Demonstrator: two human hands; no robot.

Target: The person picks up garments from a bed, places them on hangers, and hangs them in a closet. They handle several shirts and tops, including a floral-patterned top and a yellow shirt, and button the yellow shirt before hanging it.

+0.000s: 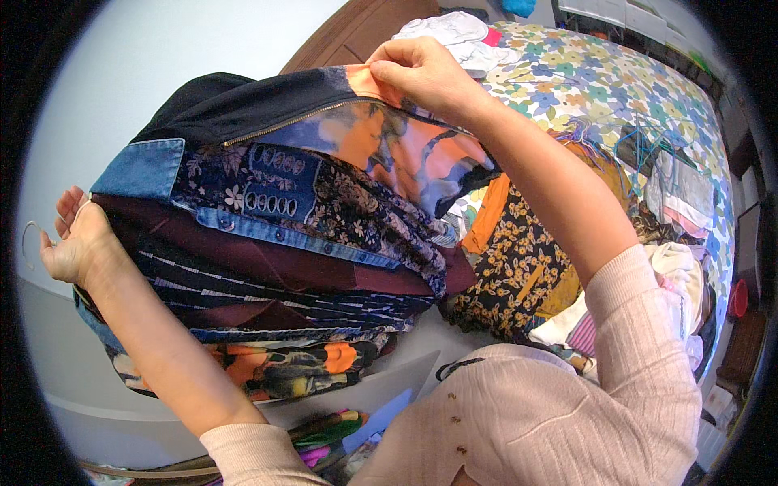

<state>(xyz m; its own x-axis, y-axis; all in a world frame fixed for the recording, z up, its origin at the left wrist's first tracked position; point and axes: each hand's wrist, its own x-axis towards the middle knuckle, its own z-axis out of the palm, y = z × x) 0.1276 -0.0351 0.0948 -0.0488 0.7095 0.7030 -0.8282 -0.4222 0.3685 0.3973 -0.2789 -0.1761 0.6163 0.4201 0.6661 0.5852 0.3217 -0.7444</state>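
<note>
A large patchwork jacket (275,194) in dark floral cloth, denim, maroon and orange print stretches across the left and middle of the view. Its denim collar (146,166) lies close to my left hand (81,239), whose fingers curl round a white clothes hanger; the hook (30,243) sticks out beyond the thumb. Most of the hanger is hidden by hand and cloth. At the top, my right hand (425,73) pinches an orange and black edge of the jacket between thumb and fingers. A brass zip (284,121) runs along the cloth below that edge.
On the right stands a bed with a flowered sheet (551,77). Folded clothes, a black-and-yellow floral garment (515,267) and several blue hangers (640,142) lie on it. White clothes (454,36) are heaped near the brown headboard (348,36). More clothes (332,433) lie low in front.
</note>
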